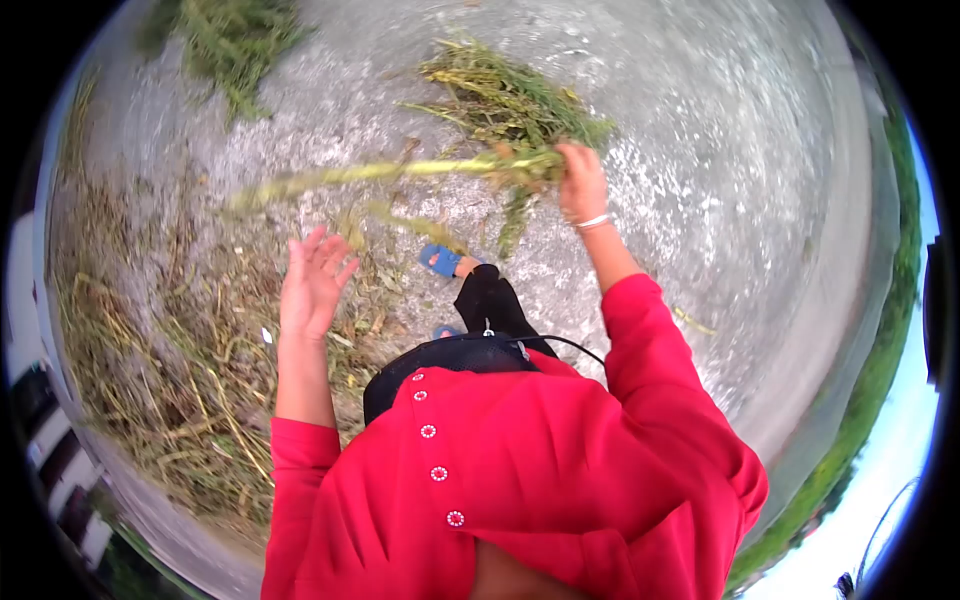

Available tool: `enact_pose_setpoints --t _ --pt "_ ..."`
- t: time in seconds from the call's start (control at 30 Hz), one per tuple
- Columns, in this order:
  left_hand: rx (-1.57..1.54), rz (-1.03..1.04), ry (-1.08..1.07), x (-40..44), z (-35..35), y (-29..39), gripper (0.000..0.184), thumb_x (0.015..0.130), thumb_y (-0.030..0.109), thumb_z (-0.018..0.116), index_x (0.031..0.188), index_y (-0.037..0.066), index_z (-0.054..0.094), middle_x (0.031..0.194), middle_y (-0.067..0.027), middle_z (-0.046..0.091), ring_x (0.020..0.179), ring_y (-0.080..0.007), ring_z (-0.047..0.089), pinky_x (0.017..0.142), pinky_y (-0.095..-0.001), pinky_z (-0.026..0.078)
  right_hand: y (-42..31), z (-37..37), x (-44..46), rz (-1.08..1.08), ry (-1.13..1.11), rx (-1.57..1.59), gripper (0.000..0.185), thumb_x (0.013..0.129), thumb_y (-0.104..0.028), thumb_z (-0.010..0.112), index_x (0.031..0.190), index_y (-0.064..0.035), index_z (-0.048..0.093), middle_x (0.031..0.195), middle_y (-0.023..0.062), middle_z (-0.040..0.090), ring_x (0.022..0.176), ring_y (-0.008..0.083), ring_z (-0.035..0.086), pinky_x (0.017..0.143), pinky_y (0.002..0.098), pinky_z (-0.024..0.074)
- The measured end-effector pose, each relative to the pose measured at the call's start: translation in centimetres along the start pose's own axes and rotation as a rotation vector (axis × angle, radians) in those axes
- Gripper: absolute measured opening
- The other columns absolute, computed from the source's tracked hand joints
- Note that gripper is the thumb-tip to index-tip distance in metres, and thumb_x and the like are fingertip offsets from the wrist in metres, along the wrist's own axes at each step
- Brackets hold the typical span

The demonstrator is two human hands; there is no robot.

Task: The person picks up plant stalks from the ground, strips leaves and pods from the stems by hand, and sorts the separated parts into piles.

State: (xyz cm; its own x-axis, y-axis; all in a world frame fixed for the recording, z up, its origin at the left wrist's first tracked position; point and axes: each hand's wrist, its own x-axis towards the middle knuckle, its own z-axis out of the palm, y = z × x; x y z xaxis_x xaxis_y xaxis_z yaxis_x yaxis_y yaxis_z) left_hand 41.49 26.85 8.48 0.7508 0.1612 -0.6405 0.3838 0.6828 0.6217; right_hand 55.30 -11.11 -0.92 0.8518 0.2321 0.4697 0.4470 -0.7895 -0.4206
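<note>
My right hand (582, 182) is closed around one end of a long yellow-green plant stalk (430, 168). The stalk stretches out leftward, its far end blurred by motion, with dry leafy bits hanging near my grip. Below that far end, my left hand (316, 280) is raised with fingers apart and nothing in it. A pile of green and yellow cut plants (505, 95) lies on the ground just beyond my right hand. Under my left hand, dried stalks (190, 380) are spread thickly over the ground.
Another bunch of green plants (235, 45) lies at the far left. My feet in blue sandals (438, 260) stand on the grey concrete ground (740, 200). A grass strip (885, 370) runs along the right edge.
</note>
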Motion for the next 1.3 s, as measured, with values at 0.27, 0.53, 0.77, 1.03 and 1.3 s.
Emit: enact_pose_setpoints --t 0.27,0.53,0.77,1.03,1.3 --pt "0.326 -0.207 0.432 -2.5 -11.7 -6.9 0.047 0.091 0.042 0.039 0.116 0.003 0.044 0.089 -0.0094 0.056 0.080 -0.0196 0.057 0.071 -0.0310 0.046 7.9 -0.1 9.4 0.020 -0.119 -0.144 0.038 0.070 0.003 0.058 0.107 -0.0056 0.053 0.090 0.0170 0.053 0.088 0.0327 0.050 0.075 0.0394 0.0430" --pt "0.367 -0.505 0.811 -13.3 -23.3 -16.9 0.040 0.090 0.041 0.042 0.106 0.005 0.050 0.073 -0.0054 0.056 0.059 -0.0141 0.054 0.051 -0.0265 0.044 12.8 2.6 14.8 0.057 -0.242 -0.411 0.050 0.074 -0.012 0.065 0.119 -0.0030 0.045 0.099 0.0205 0.052 0.095 0.0370 0.048 0.082 0.0419 0.0404" --pt "0.374 -0.622 0.742 -17.3 -22.2 -23.1 0.037 0.089 0.038 0.044 0.105 0.006 0.052 0.076 -0.0054 0.057 0.062 -0.0144 0.056 0.054 -0.0279 0.044 13.5 17.3 10.8 -0.106 -0.532 -0.377 0.063 0.075 -0.035 0.067 0.122 -0.0006 0.044 0.110 0.0222 0.055 0.101 0.0373 0.051 0.087 0.0412 0.0411" --pt "0.147 -0.604 0.758 -19.2 -25.0 -30.2 0.036 0.088 0.037 0.045 0.103 0.006 0.055 0.077 -0.0067 0.058 0.064 -0.0147 0.056 0.056 -0.0276 0.044 -6.4 24.6 -4.6 -0.359 -1.516 0.160 0.034 0.079 -0.025 0.062 0.105 -0.0045 0.058 0.103 0.0176 0.060 0.090 0.0321 0.059 0.079 0.0353 0.0461" --pt "-0.075 -0.613 0.810 -24.1 -33.0 -42.0 0.035 0.088 0.036 0.046 0.105 0.006 0.055 0.076 -0.0069 0.060 0.065 -0.0144 0.055 0.055 -0.0274 0.044 -10.8 25.1 -8.0 -0.509 -1.648 -0.138 0.035 0.079 -0.031 0.059 0.105 -0.0064 0.058 0.098 0.0163 0.061 0.088 0.0302 0.060 0.077 0.0345 0.0471"
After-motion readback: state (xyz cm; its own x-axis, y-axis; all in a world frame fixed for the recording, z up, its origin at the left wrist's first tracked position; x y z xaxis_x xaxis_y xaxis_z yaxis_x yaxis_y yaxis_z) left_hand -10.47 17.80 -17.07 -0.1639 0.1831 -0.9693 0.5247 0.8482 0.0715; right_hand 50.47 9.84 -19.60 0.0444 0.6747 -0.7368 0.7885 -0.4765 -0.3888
